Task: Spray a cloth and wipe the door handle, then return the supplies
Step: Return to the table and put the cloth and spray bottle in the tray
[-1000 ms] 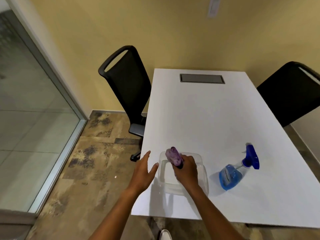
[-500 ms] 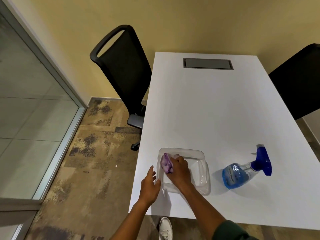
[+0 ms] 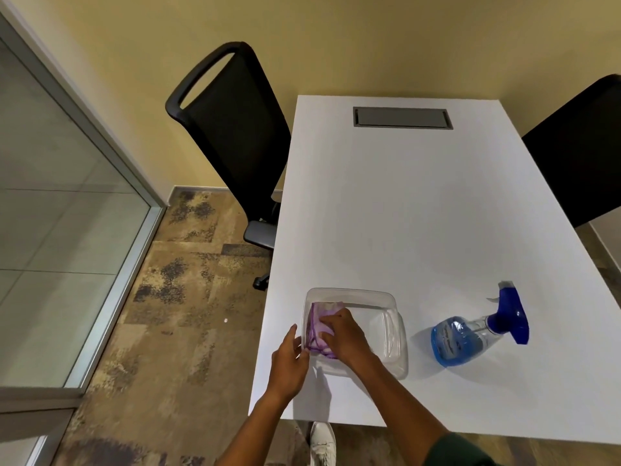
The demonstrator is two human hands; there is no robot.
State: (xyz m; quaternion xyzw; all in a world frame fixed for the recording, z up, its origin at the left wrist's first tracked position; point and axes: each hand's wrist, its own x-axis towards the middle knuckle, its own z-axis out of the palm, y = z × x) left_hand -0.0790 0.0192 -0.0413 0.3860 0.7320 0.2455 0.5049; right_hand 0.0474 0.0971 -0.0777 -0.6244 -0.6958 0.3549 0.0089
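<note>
White table point(image 3: 420, 210), filling right half of frame, cable hatch point(image 3: 402, 118) at far end. Glass partition point(image 3: 50, 196) on left, patterned floor point(image 3: 174, 297) between. Black mesh office chair point(image 3: 232, 129) at table's far-left corner, second black chair point(image 3: 578, 146) at right edge.

Clear plastic container point(image 3: 389, 331) near table's near-left corner, open top. Blue spray bottle point(image 3: 470, 334) lying on its side right of container, apart from it, trigger head pointing far-right, blue liquid inside.

Right hand point(image 3: 346, 334) inside container, palm down, fingers pressing folded purple cloth point(image 3: 317, 334) against container's left side; loosely gripping or just pushing flat, hard to tell which. Left hand point(image 3: 289, 361) just outside container's near-left wall, fingers fairly spread, holding nothing, touching the rim as if steadying it. White shoe point(image 3: 322, 442) visible below table edge.

Progress, judged: late stage, return step. Cloth sitting in container, so likely going back rather than coming out, but not provable from one frame. Door handle not in view, wipe cannot be confirmed. Left to do: release cloth, then possibly stand bottle up or put it into container.
</note>
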